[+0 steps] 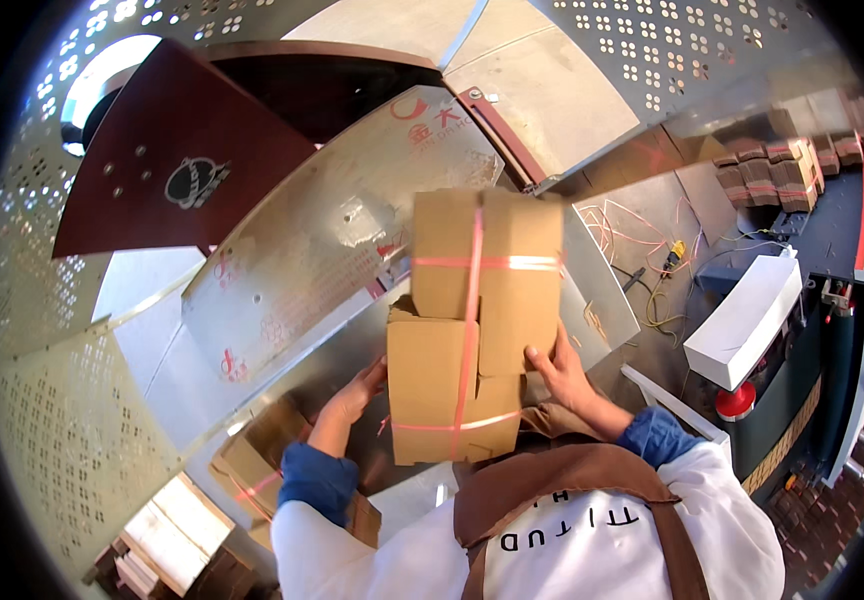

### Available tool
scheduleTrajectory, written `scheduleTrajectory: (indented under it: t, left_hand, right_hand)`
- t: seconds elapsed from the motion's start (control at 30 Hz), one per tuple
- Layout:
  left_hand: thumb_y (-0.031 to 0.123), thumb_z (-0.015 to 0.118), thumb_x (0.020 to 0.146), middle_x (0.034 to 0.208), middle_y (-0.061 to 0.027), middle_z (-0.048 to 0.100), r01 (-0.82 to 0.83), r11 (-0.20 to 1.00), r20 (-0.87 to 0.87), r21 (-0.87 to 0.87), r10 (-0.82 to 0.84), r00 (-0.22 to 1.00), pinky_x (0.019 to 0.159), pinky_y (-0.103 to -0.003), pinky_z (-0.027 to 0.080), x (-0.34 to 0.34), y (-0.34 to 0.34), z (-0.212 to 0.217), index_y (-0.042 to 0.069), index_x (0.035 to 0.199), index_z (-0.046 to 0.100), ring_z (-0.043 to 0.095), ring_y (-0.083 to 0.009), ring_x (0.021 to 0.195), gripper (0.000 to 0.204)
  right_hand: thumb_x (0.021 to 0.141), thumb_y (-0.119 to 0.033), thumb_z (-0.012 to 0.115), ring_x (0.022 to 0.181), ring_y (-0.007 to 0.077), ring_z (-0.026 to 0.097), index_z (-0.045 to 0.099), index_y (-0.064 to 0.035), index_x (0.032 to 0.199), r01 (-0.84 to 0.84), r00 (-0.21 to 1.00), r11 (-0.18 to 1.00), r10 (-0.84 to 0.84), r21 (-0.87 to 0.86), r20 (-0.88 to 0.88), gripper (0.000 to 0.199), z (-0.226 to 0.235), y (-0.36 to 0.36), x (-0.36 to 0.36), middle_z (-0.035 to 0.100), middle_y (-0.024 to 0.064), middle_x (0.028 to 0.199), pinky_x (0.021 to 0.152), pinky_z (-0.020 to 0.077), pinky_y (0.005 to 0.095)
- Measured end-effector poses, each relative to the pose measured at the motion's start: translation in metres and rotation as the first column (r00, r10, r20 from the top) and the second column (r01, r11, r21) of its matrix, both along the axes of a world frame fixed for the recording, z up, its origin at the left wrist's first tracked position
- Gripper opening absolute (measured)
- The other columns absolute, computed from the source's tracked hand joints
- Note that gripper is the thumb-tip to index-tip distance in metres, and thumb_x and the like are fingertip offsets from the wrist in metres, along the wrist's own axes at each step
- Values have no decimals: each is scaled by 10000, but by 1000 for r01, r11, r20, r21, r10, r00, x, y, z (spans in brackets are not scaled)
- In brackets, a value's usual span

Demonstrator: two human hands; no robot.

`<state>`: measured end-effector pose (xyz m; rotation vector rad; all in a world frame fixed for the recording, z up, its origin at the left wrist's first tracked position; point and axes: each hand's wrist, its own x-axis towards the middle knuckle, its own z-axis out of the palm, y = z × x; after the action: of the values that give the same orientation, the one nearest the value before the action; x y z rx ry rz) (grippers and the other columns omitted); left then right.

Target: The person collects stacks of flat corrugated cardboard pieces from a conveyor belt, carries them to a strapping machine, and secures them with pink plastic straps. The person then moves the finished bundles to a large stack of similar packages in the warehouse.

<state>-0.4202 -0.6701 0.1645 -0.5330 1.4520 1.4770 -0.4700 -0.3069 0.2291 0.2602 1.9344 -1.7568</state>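
A bundle of brown folded cardboard is in front of me, bound lengthwise and crosswise with pink strapping. My left hand grips its left edge, fingertips partly hidden behind the cardboard. On the other side my right hand holds the right edge, its thumb lying on the face and the other fingers bent along the side. The far end of the bundle reaches over a bare metal machine table with red print on its surface.
A maroon machine arm spans the far side of the table. Another strapped cardboard bundle lies at lower left. On the right are a white box above a red button, stacked bundles, loose pink straps and a yellow-handled tool.
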Motion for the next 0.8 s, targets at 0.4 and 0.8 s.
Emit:
scheduleTrajectory:
  t: [0.4,0.8]
  left_hand:
    - [406,571,933,1358,-86,467,-720,665,-201,195,746,635,992,-343,428,-1,130,56,63,1405,357,471,-197,1228,622]
    - [579,489,909,1431,-164,380,-677,704,-403,214,695,595,1062,-403,351,-40,221,55,40,1458,246,373,-262,1319,807]
  right_hand:
    - [940,-406,544,1097,176,546,353,-3,1406,-162,987,985,161,-57,-12,645,-30,33,-75,572,127,1224,944,422,296]
    - [949,-330,560,1192,229,499,402,17,1367,-113,940,991,130,72,-316,566,-36,95,-135,529,148,1295,1011,360,320]
